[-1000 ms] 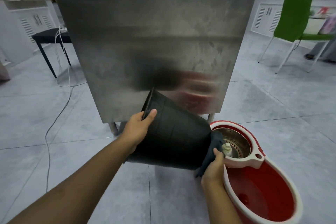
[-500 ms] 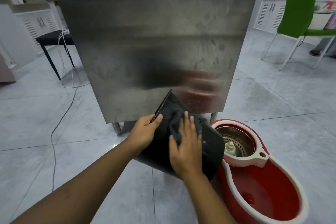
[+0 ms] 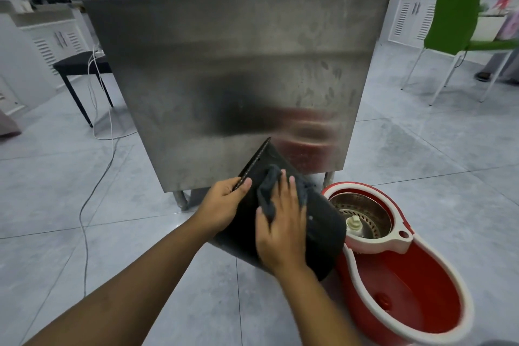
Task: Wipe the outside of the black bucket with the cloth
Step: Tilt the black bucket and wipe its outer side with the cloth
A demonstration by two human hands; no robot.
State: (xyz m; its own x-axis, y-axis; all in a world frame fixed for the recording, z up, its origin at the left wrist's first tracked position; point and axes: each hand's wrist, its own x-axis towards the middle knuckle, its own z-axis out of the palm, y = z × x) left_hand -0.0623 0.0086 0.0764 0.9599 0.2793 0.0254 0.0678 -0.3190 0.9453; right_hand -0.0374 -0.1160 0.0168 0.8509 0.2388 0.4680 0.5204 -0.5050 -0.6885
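Observation:
The black bucket [image 3: 323,230] is held tilted in the air in front of me, its rim pointing up and to the left. My left hand [image 3: 222,205] grips that rim, thumb over the edge. My right hand [image 3: 280,230] lies flat on the bucket's outer wall and presses a dark grey cloth [image 3: 266,191] against it. The cloth bunches up past my fingertips and beside my thumb. Most of the cloth is hidden under my palm.
A steel table [image 3: 238,64] stands just beyond the bucket. A red and white spin mop bucket [image 3: 398,286] sits on the tiled floor at the lower right, close under the black bucket. A green chair [image 3: 460,8] stands at the far right, a black stool [image 3: 81,64] and cables at left.
My right hand moved with the cloth from the bucket's bottom end up onto its side wall. The bucket tipped up more steeply. In the last half second almost nothing shifted.

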